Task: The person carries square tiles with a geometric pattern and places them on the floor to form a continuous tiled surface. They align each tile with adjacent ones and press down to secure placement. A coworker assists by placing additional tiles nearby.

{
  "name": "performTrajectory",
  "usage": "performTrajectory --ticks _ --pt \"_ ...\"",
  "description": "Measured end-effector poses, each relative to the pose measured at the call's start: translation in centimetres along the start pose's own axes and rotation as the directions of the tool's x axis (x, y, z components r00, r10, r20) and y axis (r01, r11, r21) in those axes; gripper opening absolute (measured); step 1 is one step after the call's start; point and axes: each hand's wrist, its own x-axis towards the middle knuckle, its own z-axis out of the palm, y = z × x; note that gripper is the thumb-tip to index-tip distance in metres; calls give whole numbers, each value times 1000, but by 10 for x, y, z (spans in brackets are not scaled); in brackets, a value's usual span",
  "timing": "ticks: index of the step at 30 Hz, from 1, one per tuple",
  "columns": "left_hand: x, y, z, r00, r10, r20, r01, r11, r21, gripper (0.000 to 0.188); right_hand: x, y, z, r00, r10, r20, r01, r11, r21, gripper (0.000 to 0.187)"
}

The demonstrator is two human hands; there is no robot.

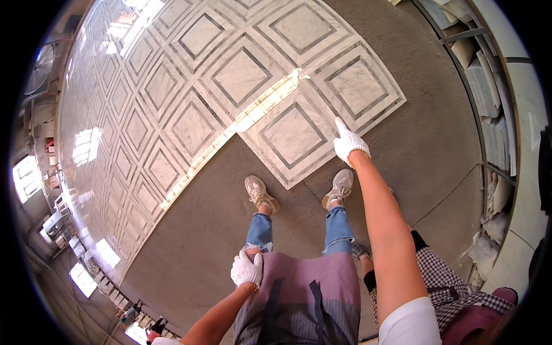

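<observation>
My right hand (349,144), in a white knit glove, reaches forward over the stone floor panel (296,138), with one finger stretched out and nothing held. The panel is white veined marble with grey square frames. My left hand (246,270), also in a white glove, rests on my left knee beside the hem of my purple and grey apron (310,273). Its fingers lie bent over the knee and hold no visible object. A larger patterned marble surface (195,123) spreads from the panel to the far left, its edge strip catching bright light.
Close at my right stands another person in a checkered garment (440,282). Racks of upright stone slabs (486,92) line the right side, with crumpled plastic (485,253) near their lower end. Bare grey concrete (190,247) surrounds the panels. Shelving and windows (83,280) lie far left.
</observation>
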Motion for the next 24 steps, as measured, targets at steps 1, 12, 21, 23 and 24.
performTrajectory --ticks 1,12,21,23,24 --pt "0 0 2 1000 5 -3 -5 1000 5 67 3 7 -3 998 -6 -57 8 1000 22 69" --pt "5 4 0 1000 -6 16 6 1000 -22 68 4 46 -68 914 -19 -405 71 991 115 65" --pt "5 2 2 1000 0 5 1 1000 -29 67 -124 86 102 1000 28 3 -27 925 379 71" --pt "7 0 4 1000 -13 4 13 1000 -20 67 -162 89 127 999 49 -16 -42 953 301 66" --pt "7 2 3 1000 -5 11 5 1000 -17 67 -177 104 149 997 55 -51 -40 965 257 66"
